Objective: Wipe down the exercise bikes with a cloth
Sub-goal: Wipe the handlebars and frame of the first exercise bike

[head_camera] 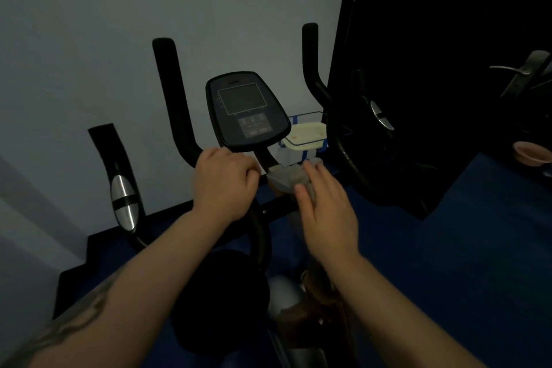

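A black exercise bike stands in front of me in dim light, its console with a dark screen at the centre. My left hand grips the handlebar just below the console, fingers curled round the bar. My right hand lies flat with straight fingers on a pale grey cloth, pressing it against the bar joint under the console. Part of the cloth is hidden under my fingers. The black saddle is below my arms.
A silver-banded grip stands at the left and another at the right. A white tray in a wire basket sits behind the console. A door handle and a pink bowl are at the right. Blue floor, grey wall.
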Demonstrator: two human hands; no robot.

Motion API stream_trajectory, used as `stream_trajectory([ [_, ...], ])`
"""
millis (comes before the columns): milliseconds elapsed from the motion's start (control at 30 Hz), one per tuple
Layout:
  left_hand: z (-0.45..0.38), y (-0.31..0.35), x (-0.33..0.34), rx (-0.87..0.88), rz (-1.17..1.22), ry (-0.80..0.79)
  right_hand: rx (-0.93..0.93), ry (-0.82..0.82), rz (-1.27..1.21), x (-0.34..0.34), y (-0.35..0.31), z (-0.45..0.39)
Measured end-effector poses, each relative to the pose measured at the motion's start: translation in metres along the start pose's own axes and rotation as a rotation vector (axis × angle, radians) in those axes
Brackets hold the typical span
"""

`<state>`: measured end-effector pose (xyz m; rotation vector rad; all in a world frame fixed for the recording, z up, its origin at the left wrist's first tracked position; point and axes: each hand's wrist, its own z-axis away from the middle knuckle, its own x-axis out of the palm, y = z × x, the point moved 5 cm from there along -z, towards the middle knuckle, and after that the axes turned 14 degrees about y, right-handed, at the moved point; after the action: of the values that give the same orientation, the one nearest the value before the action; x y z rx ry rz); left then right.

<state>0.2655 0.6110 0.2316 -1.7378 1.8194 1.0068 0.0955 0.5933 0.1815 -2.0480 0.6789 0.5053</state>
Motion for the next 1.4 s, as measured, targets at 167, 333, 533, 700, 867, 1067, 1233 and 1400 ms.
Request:
stream_trajectory([
  [167,0.001,-0.003,0.003,0.029,-0.036,0.055,-0.113,-0.033,0.082,0.004,-0.002,-0.02],
  [333,0.002,-0.001,0.006,0.017,-0.041,0.079,-0.098,0.053,-0.035,-0.019,0.017,0.023],
  [533,-0.001,-0.002,0.009,0.062,-0.134,-0.008,-0.051,-0.021,-0.173,-0.002,0.017,-0.014],
  [700,-0.015,-0.013,0.001,0.146,-0.025,-0.196,-0.116,0.138,-0.255,-0.016,0.026,0.067],
  [867,-0.046,-0.033,0.002,0.17,-0.153,-0.234,-0.181,-0.141,-0.097,-0.006,0.002,-0.019],
  [1067,-0.044,-0.038,0.018,0.281,-0.317,-0.225,-0.287,-0.562,0.015,0.018,0.0,-0.06],
  [1233,-0.044,-0.035,0.013,0.275,-0.313,-0.174,-0.111,-0.811,0.013,0.069,-0.014,-0.087],
  [1400,-0.043,-0.036,0.011,0.263,-0.277,-0.158,-0.324,-0.71,0.04,0.045,0.002,-0.067],
])
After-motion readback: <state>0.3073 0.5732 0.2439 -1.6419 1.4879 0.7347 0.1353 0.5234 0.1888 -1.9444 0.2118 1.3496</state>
